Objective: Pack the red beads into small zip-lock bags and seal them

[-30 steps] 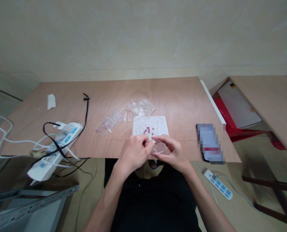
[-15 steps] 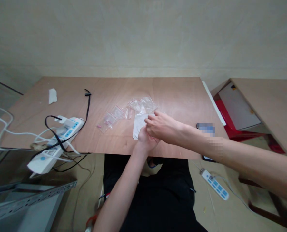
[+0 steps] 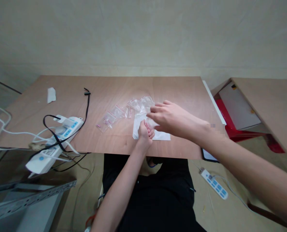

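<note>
My left hand is closed around a small clear plastic zip bag with a pinkish-red edge, just over the near part of the table. My right hand hovers above and to the right of it, fingers stretched leftward and a little apart. Its thumb side is partly hidden, and I see nothing held in it. Beneath both hands lies a white sheet of paper. More clear bags lie just beyond the paper, and others with pink bits are spread to its left.
A white power strip with black and white cables sits at the table's left edge. Farther back lies a white scrap. A phone is at the right edge, partly under my right forearm. Another power strip is on the floor.
My right hand has lifted away from my left and moved slightly right, its fingers spreading. My left fingers have curled closed, and the bag and more of the paper now show.
</note>
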### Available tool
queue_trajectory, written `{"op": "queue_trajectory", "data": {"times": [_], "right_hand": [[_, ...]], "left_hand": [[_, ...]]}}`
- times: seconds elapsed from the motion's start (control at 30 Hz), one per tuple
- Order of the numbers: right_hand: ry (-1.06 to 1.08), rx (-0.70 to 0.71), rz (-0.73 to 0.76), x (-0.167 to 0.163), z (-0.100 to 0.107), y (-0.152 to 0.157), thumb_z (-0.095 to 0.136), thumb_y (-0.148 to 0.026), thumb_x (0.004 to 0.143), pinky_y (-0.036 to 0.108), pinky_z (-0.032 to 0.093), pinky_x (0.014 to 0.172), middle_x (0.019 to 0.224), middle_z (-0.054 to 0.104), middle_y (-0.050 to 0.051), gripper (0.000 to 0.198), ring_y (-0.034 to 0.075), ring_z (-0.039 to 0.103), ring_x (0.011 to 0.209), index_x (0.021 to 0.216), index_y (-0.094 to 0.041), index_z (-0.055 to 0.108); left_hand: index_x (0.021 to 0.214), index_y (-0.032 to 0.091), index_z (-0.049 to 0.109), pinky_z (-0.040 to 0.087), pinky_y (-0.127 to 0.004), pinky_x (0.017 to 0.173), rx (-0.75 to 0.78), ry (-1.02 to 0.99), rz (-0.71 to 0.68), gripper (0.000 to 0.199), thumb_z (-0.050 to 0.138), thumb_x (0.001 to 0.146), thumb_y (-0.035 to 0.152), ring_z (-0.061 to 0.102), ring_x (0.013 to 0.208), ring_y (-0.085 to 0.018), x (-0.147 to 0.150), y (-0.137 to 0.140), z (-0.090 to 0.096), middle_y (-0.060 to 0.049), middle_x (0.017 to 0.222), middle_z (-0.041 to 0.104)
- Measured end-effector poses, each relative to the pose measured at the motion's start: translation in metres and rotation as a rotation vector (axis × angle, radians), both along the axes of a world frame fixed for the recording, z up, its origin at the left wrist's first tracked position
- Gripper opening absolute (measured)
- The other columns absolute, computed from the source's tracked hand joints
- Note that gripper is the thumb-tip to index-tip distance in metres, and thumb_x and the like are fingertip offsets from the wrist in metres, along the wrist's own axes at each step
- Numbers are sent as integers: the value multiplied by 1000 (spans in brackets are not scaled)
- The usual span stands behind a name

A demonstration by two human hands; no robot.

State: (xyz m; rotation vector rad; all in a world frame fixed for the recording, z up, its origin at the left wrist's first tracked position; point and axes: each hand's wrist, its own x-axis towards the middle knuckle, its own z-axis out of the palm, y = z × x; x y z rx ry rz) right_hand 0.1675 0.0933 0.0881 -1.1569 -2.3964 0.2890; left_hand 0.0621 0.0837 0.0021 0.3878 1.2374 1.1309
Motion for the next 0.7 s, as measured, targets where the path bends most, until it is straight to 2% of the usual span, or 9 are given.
{"op": "queue_trajectory", "data": {"times": [0.03,0.07,0.17,0.2,0.23,0.37,0.53,0.7], "right_hand": [[-6,5,0,10,5,3,71,-35,82,33,47,77,92,67,8,33,21,62,87,111,-19,70],[-10,8,-10,20,7,6,73,-33,80,33,47,77,92,67,7,35,21,63,86,112,-18,70],[48,-19,-148,37,-5,14,77,-29,75,32,48,74,89,68,7,43,20,63,79,115,-14,69],[83,-41,-211,37,-15,18,77,-29,75,32,49,74,89,68,7,45,19,63,78,116,-13,68],[118,-64,-273,36,-26,23,77,-30,74,33,50,74,89,68,8,47,20,64,77,117,-12,67],[185,-129,-467,17,-61,60,73,-32,76,38,51,82,100,70,13,56,24,66,87,126,-8,60],[73,-161,-558,-4,-68,107,66,-34,83,45,46,99,123,61,23,60,33,59,116,134,-5,53],[52,-226,-540,-11,-79,121,68,-40,83,49,44,101,132,55,31,77,39,54,125,143,-2,40]], "left_hand": [[56,21,46,43,-24,55,3,55,16,40,45,93,35,58,58,-16,0,3,0,1,46,45],[55,21,46,42,-25,56,59,213,6,42,43,94,36,58,58,-17,0,6,-1,1,46,46],[62,19,54,42,-28,64,363,1019,-219,40,39,97,33,63,69,-20,-1,13,-4,-5,60,60],[67,18,58,43,-30,68,456,1233,-306,37,39,97,30,64,74,-22,-1,14,-6,-8,68,65],[73,17,61,43,-31,71,523,1365,-376,34,39,97,28,65,79,-23,-1,16,-8,-10,76,68],[86,12,64,45,-34,81,627,1473,-477,25,44,96,22,64,92,-25,-1,23,-19,-15,92,70],[86,11,65,45,-37,82,695,1563,-497,24,44,95,19,63,94,-26,-6,26,-23,-16,93,69],[84,14,65,44,-38,82,735,1569,-422,23,47,95,23,62,95,-27,-12,26,-22,-14,92,70]]}}
